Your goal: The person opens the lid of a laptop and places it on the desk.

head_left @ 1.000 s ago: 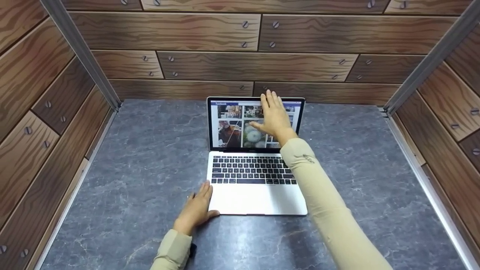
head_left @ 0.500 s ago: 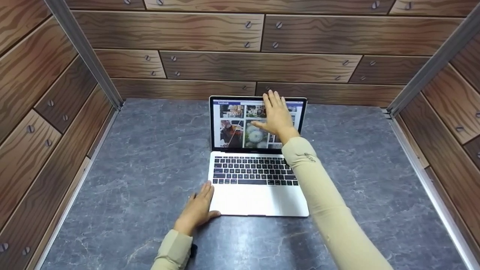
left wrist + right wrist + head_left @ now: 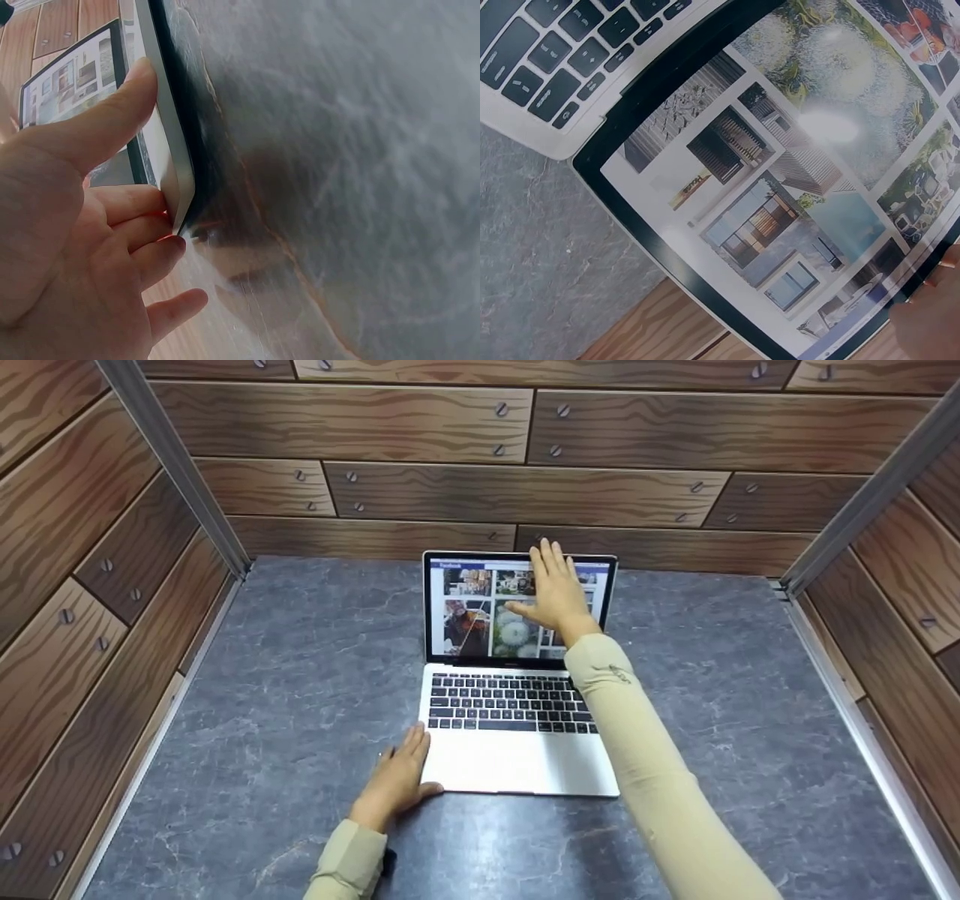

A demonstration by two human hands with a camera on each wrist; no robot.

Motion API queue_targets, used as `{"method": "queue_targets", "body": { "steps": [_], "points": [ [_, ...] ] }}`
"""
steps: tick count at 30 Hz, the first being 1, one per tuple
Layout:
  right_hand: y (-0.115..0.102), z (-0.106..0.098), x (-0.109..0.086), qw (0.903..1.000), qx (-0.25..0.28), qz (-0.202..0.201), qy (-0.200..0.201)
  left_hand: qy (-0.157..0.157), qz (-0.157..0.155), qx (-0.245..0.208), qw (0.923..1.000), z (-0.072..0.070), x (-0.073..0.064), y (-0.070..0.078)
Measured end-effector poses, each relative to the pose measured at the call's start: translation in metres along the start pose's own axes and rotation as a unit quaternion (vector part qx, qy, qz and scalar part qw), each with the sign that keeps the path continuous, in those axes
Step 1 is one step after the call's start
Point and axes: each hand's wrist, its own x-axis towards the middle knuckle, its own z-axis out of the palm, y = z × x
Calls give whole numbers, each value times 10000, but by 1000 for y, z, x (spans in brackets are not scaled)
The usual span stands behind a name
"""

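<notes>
A silver laptop [image 3: 480, 761] stands unfolded on the grey surface, its lit screen [image 3: 469, 622] showing a page of photos. My left hand [image 3: 394, 780] rests at the near left corner of the base. Its fingers lie along the side and its thumb [image 3: 135, 94] is at the front edge, as the left wrist view shows. My right hand [image 3: 559, 596] is spread over the right part of the screen, fingertips at the top bezel and thumb out to the left. The sleeve covers the right end of the keyboard [image 3: 502, 701]. Blurred fingers [image 3: 937, 315] show in the right wrist view's corner.
The marbled grey surface [image 3: 300, 660] surrounds the laptop. A wood-plank back wall [image 3: 420, 495] rises close behind the screen. Plank-patterned walls [image 3: 67, 637] stand at both sides, with metal posts [image 3: 176, 472] at the back corners.
The whole head view has slid slightly to the right in the picture. Both hands keep their places against the laptop, and the screen page looks the same.
</notes>
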Motion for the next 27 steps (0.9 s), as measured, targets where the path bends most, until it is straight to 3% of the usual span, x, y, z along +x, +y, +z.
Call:
{"method": "queue_targets", "body": {
  "steps": [13,27],
  "points": [
    [16,4,-8,9989,262,-121,368,4,49,-196,9998,2,12,1],
    [17,8,-24,9947,670,-412,660,392,-65,566,9976,-14,21,1]
  ]
}}
